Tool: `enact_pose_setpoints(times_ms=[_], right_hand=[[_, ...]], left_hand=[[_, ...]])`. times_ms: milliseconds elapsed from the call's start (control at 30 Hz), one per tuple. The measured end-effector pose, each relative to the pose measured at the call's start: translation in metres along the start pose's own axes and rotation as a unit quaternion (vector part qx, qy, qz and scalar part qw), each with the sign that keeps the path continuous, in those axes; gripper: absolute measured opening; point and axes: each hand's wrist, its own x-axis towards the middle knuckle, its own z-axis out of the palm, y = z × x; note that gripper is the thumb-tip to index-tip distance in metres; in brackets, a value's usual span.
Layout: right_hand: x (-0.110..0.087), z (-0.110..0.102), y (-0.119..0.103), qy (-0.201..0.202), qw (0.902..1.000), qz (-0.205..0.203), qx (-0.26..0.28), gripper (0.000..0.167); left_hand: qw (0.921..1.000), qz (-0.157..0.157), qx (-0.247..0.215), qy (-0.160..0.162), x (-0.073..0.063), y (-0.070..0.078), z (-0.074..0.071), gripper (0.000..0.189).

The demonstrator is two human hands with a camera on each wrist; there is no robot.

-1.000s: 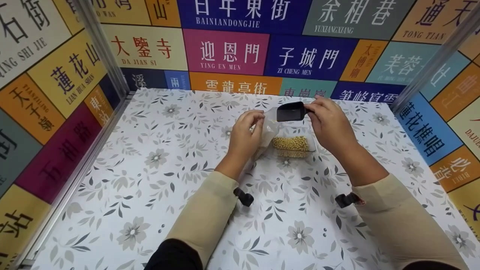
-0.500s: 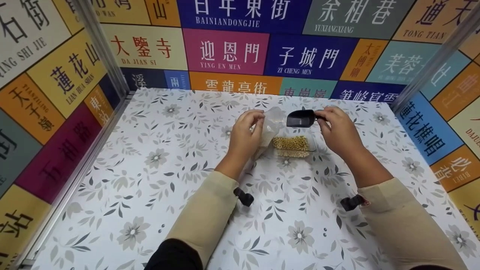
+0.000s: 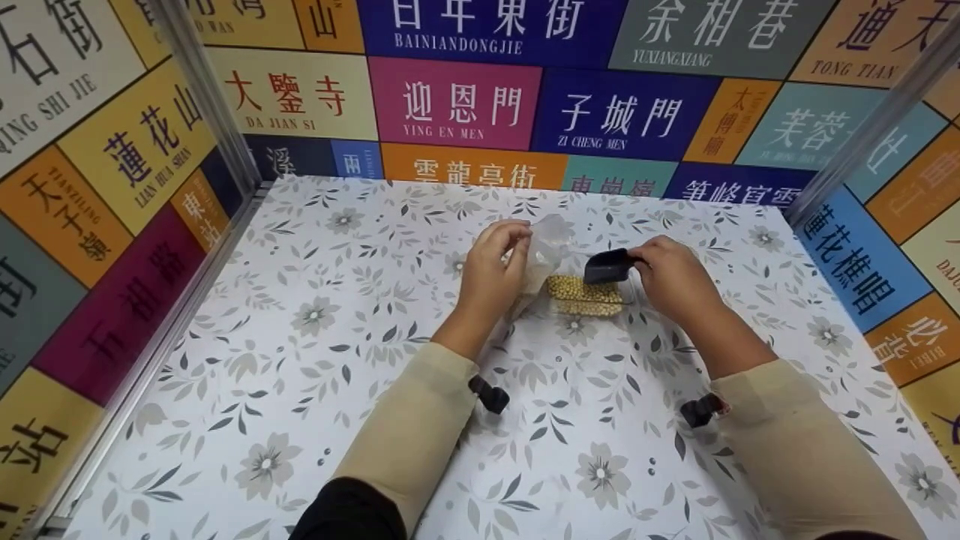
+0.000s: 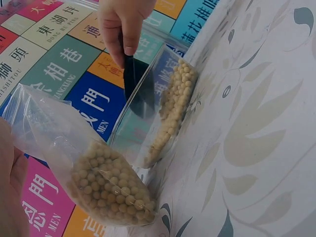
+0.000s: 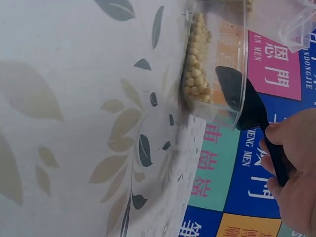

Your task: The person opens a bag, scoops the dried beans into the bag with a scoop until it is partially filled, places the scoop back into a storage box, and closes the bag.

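My right hand (image 3: 671, 277) grips the handle of a black scoop (image 3: 607, 266). In the right wrist view, the scoop's blade (image 5: 231, 84) dips inside a clear plastic box (image 5: 244, 29), above a layer of round yellow soybeans (image 5: 195, 74). My left hand (image 3: 495, 277) pinches the upper part of a clear plastic bag (image 3: 551, 236) beside the box's left end. The left wrist view shows the bag bulging at its bottom with soybeans (image 4: 113, 187), its mouth gaping upward. Only part of the left hand (image 4: 12, 173) shows there, at the left edge.
A white tablecloth (image 3: 300, 420) with grey flowers and leaves covers the table. Behind and beside it stand panels (image 3: 450, 105) of coloured place-name signs, with metal posts (image 3: 214, 97) at the corners. Small black cameras (image 3: 491, 395) sit at both wrists.
My right hand has moved right and then down, bringing the scoop from beside the bag's mouth to the box of soybeans. The left hand keeps its place at the bag.
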Motion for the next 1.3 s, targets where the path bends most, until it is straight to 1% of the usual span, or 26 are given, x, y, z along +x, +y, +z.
enact_pose_setpoints(times_ms=[100, 233, 467, 633, 767, 1000, 1167, 1300], right_hand=[[0.0, 0.003, -0.003, 0.0, 0.9996, -0.016, -0.022, 0.028], [0.001, 0.005, -0.006, -0.014, 0.9989, -0.014, -0.042, 0.028], [0.002, 0.008, -0.007, -0.015, 0.999, -0.028, -0.031, 0.026], [0.005, 0.011, -0.011, -0.03, 0.9992, -0.013, -0.025, 0.027], [0.008, 0.017, -0.014, -0.04, 0.9992, -0.005, -0.006, 0.029], [0.013, 0.034, -0.019, -0.052, 0.9978, -0.008, 0.041, 0.032], [0.015, 0.044, -0.02, -0.052, 0.9952, 0.017, 0.081, 0.032], [0.013, 0.049, -0.016, -0.043, 0.9929, 0.031, 0.107, 0.033]], left_hand=[[1.0, 0.004, 0.002, 0.001, 0.0, 0.0, 0.0, 0.014], [1.0, 0.0, 0.0, 0.002, 0.0, 0.0, 0.0, 0.013], [1.0, -0.008, -0.002, 0.0, 0.001, 0.001, 0.001, 0.012], [0.9999, -0.008, -0.006, 0.0, 0.001, 0.001, 0.001, 0.012], [0.9999, -0.008, -0.006, -0.001, 0.001, 0.0, 0.001, 0.012], [1.0, 0.0, -0.003, -0.007, 0.001, -0.001, 0.0, 0.014], [1.0, 0.0, -0.005, -0.005, 0.0, -0.002, 0.0, 0.013], [0.9999, -0.001, -0.01, -0.003, 0.0, -0.002, 0.001, 0.013]])
